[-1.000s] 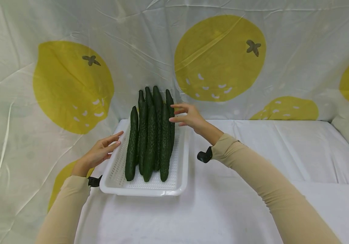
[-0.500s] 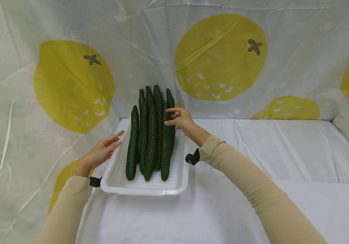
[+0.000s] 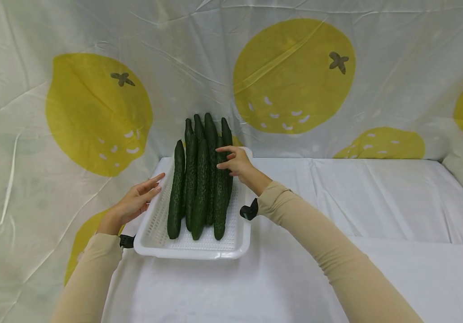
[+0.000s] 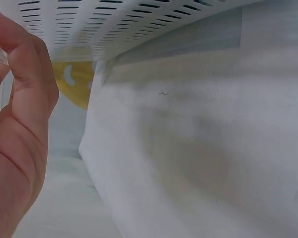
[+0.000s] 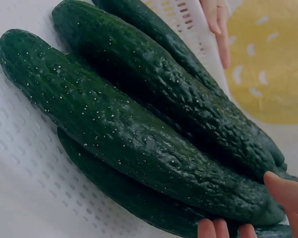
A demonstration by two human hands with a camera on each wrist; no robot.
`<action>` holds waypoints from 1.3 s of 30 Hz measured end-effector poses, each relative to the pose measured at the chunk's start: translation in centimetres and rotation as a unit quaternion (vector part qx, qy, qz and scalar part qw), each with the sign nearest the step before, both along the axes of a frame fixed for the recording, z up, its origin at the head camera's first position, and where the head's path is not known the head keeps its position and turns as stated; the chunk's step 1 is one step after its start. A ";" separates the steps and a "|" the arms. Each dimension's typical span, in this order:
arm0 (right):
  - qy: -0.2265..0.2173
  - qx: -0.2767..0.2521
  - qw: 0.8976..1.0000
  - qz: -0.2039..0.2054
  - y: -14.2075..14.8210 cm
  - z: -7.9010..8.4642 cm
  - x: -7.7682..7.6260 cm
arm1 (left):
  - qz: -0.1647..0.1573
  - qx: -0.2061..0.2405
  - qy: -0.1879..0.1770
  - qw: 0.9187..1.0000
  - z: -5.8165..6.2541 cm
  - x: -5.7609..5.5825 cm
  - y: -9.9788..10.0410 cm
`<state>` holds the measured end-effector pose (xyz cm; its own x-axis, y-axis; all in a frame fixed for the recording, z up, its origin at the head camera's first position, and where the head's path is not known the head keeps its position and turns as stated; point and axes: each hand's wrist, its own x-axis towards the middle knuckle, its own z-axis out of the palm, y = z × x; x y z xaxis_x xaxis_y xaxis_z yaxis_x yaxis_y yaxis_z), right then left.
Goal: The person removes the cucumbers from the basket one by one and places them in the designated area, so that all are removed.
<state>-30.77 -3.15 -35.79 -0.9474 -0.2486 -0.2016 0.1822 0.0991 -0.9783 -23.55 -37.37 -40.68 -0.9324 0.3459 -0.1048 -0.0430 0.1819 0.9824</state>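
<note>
Change: right hand [image 3: 234,162] has drawn in from beside the pile onto the cucumbers [image 3: 200,179]; left hand [image 3: 136,200] and tray [image 3: 191,252] sit as they did a second ago.
Right hand: fingers [image 3: 224,164] loosely spread, lying across the upper part of the rightmost cucumber [image 3: 220,197]; in the right wrist view fingertips [image 5: 219,229] touch its far end; no closed grip yet.
Left hand: relaxed and open, fingers straight, resting against the left rim of the tray; it holds nothing.
Cucumbers: dark green, bumpy, long; stacked lengthwise in the white perforated tray, far tips leaning past the back rim against the lemon-print cloth [image 3: 98,112].
Tray: on the white sheet [image 3: 336,215], close to the backdrop, between the two hands.
Step judged: taking one cucumber from the right side of the pile.
Grip advice: curl fingers and thumb round the single outer cucumber, near its middle rather than its tapered tip, so it lifts level.
Care: neighbours lean on one another; lift up and outward, not sideways, lest the stack roll.
Steadying: left hand's press on the rim should keep the light tray from sliding.
</note>
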 end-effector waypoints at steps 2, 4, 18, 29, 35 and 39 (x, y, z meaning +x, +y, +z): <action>-0.005 0.001 1.000 0.005 -0.1 -0.1 -0.1 | -0.001 0.005 0.000 1.000 -0.1 0.0 0.0; -0.011 -0.001 1.000 0.008 -0.2 -0.1 -0.2 | -0.001 0.006 0.002 1.000 -0.1 -0.1 -0.1; 0.009 0.006 1.000 -0.001 -1.0 -1.0 0.2 | -0.006 0.020 -0.013 1.000 -0.2 0.1 -0.1; 0.087 0.060 0.994 -0.014 -1.5 -1.5 0.2 | -0.004 0.004 -0.007 1.000 0.0 -0.2 0.0; 0.094 0.088 0.992 -0.013 -1.8 -1.1 0.4 | -0.003 0.008 -0.008 1.000 0.0 -0.1 0.0; 0.086 0.108 0.990 -0.007 -2.0 -1.0 0.4 | -0.004 0.020 -0.010 1.000 -0.2 0.0 -0.1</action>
<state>-30.32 -5.18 -36.78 -0.9754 -0.2042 -0.0831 0.0166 0.3081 -0.9512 -23.56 -37.45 -40.89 -0.9272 0.3583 -0.1092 -0.0611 0.1430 0.9878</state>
